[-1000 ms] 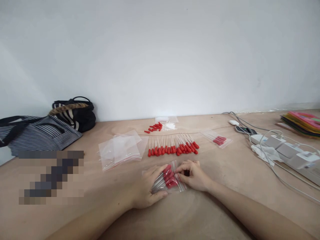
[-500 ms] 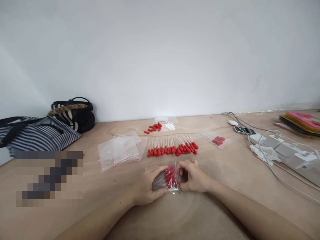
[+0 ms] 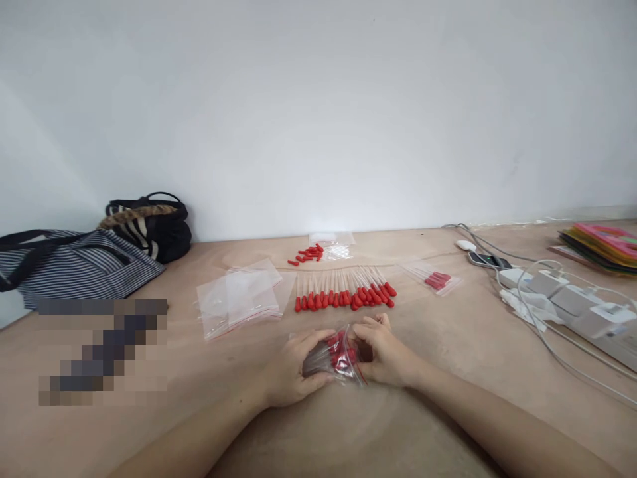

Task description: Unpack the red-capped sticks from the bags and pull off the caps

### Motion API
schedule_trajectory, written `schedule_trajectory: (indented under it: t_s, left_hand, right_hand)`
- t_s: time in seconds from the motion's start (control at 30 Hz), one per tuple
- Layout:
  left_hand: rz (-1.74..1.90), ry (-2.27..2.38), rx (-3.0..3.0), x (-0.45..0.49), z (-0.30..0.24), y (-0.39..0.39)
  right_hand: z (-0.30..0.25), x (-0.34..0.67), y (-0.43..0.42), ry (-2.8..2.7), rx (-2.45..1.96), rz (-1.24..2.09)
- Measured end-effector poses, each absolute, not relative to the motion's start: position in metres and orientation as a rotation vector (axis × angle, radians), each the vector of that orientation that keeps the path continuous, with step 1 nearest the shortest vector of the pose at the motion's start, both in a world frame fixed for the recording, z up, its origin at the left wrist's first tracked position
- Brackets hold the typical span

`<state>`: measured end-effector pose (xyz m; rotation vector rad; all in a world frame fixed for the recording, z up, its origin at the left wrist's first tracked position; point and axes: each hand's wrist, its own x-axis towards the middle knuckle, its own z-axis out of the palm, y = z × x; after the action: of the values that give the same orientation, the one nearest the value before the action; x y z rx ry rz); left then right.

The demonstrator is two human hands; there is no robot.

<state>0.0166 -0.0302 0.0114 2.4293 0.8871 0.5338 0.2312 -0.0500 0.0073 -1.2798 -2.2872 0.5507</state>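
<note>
- Pale wall behind, tan worktop (image 3: 448,345) in front; the 2 hands meet close to the person's body.
- Between them, a small clear bag (image 3: 342,357) packed with red-capped droppers rests on the worktop.
- Left hand (image 3: 291,372) is curled over the bag's tube end, fingers closed on it. Right hand (image 3: 391,358) is closed on the opposite end, beside the red caps.
- Just beyond the hands, a row of loose droppers (image 3: 343,292) lies side by side. Beyond the left hand sits a stack of empty bags (image 3: 239,299), and beyond the right hand another bag with red pieces inside (image 3: 432,279).
- Far to the right of the right hand is a power strip (image 3: 587,309) with cables. Far to the left of the left hand are striped bags (image 3: 74,265).
- The clear bag likely weighs very little. Its film looks slick and soft, so it would crumple and slide rather than hold shape.
- The thin tubes inside look brittle. A hold across the bundle's middle or at the rubbery caps seems safer than squeezing the tips.
</note>
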Motion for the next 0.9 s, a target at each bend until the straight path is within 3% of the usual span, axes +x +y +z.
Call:
schedule_trajectory:
  t_s: [0.23,0.53,0.9]
  left_hand:
    - [0.503,0.896,2.403,0.016,0.015,-0.030]
    - [0.472,0.914,2.395,0.015,0.017,-0.031]
    - [0.471,0.860,2.407,0.016,0.018,-0.030]
  right_hand:
    - [0.005,0.229,-0.051,-2.279,-1.260,0.549]
    - [0.008,0.276,-0.030,-2.070,-1.195,1.119]
    - [0.011,0.297,-0.023,-2.143,-1.217,1.237]
